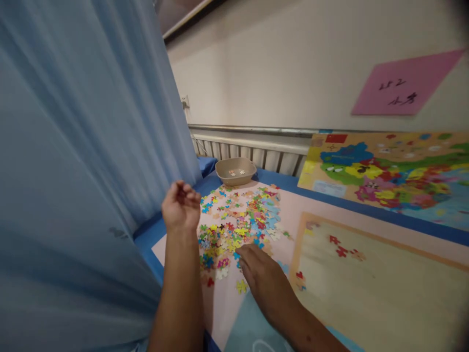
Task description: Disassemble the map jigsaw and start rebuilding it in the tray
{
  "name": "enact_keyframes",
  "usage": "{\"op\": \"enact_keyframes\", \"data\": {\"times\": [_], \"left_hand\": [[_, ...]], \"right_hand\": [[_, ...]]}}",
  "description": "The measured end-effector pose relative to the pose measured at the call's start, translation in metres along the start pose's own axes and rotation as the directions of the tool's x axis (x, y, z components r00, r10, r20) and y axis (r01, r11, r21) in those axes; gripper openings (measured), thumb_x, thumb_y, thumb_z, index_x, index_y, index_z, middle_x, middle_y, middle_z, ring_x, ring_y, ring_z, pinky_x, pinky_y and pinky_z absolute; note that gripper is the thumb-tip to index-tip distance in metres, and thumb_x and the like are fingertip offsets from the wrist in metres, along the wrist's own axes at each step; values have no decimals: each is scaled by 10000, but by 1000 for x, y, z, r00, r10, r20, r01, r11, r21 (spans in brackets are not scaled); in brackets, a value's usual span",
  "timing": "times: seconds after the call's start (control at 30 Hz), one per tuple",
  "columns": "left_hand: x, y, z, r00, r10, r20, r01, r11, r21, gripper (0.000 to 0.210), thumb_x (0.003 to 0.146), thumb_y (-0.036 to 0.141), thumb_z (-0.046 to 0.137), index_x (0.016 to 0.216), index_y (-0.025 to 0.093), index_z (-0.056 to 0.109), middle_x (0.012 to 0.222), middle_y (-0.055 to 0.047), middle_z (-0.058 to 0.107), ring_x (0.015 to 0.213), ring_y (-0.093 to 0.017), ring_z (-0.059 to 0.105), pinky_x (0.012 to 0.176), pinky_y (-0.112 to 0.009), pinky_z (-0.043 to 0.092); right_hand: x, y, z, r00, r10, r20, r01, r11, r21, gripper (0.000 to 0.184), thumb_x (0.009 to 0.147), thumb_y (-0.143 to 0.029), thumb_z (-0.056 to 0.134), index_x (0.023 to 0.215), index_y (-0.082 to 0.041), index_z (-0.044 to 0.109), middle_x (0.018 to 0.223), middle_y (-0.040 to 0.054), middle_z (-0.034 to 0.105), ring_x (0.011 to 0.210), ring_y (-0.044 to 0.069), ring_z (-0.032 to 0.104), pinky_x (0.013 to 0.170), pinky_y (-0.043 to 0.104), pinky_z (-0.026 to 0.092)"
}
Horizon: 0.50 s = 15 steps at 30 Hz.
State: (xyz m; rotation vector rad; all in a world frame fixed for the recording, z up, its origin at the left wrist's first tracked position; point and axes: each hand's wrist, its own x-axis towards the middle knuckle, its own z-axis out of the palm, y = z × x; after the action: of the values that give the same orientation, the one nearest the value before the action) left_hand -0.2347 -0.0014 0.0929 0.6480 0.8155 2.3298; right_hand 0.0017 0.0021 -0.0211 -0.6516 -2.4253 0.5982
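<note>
Loose jigsaw puzzle pieces [240, 232] in many colours lie heaped and scattered over a pale pink sheet [289, 205]. My left hand [181, 208] is raised at the left side of the heap, palm turned up and fingers loosely curled; I see nothing in it. At the near edge of the heap is my right hand [260, 274], back upward, its fingers reaching over the pieces with the thumb a little apart. Its fingertips are close to some blue pieces, and whether they touch is unclear. To the right lies a tan-framed puzzle board [377, 293] bearing a few joined red pieces [341, 251].
A beige basket [235, 171] holding a few pieces stands behind the heap. A colourful map picture [388, 171] leans against the wall at the right, below a pink note [406, 85]. A blue curtain [80, 146] hangs along the left. A radiator [256, 155] is behind the table.
</note>
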Motion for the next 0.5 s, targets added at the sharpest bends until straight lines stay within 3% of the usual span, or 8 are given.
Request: {"op": "enact_keyframes", "data": {"times": [0.07, 0.13, 0.27, 0.4, 0.5], "left_hand": [[23, 12, 20, 999, 37, 2, -36, 989, -143, 342, 1062, 356, 575, 769, 198, 651, 604, 44, 624, 463, -65, 499, 555, -196, 443], [35, 24, 41, 994, 79, 76, -62, 978, -201, 416, 1123, 351, 464, 784, 204, 656, 619, 42, 637, 475, -68, 505, 571, -208, 443], [26, 50, 76, 960, 137, 243, -66, 958, -281, 526, 1188, 378, 315, 802, 203, 626, 615, 60, 657, 489, -58, 491, 593, -226, 416], [0, 78, 94, 940, 139, 312, -47, 958, -284, 690, 1205, 429, 44, 854, 194, 590, 629, 91, 659, 502, -23, 491, 616, -212, 386], [-19, 86, 103, 928, 159, 337, -100, 977, -186, 757, 1186, 477, -19, 851, 199, 600, 622, 86, 638, 485, -38, 471, 607, -232, 384]], "right_hand": [[-2, -4, -5, 998, 19, -53, -12, 992, 127, 284, 1083, -140, 481, 1244, -193, 709, 1176, 102, 750, 1106, 250, 710, 990, 415, 584], [-5, -7, -8, 996, 49, -68, -31, 970, 241, 283, 1093, -159, 485, 1267, -222, 699, 1164, 70, 746, 1083, 215, 703, 965, 373, 567], [-9, -12, -11, 999, 49, -9, -42, 929, 368, 290, 1117, -187, 465, 1281, -264, 690, 1140, 32, 746, 1058, 173, 696, 924, 320, 541], [-10, -22, -5, 993, -81, 86, 58, 967, 248, 241, 1088, -139, 496, 1185, -203, 706, 1119, 65, 751, 1051, 208, 674, 928, 343, 533], [-10, -36, 11, 926, -286, 246, 288, 957, 31, 120, 1040, -179, 604, 985, -179, 711, 1003, 85, 744, 972, 250, 648, 913, 404, 523]]}}
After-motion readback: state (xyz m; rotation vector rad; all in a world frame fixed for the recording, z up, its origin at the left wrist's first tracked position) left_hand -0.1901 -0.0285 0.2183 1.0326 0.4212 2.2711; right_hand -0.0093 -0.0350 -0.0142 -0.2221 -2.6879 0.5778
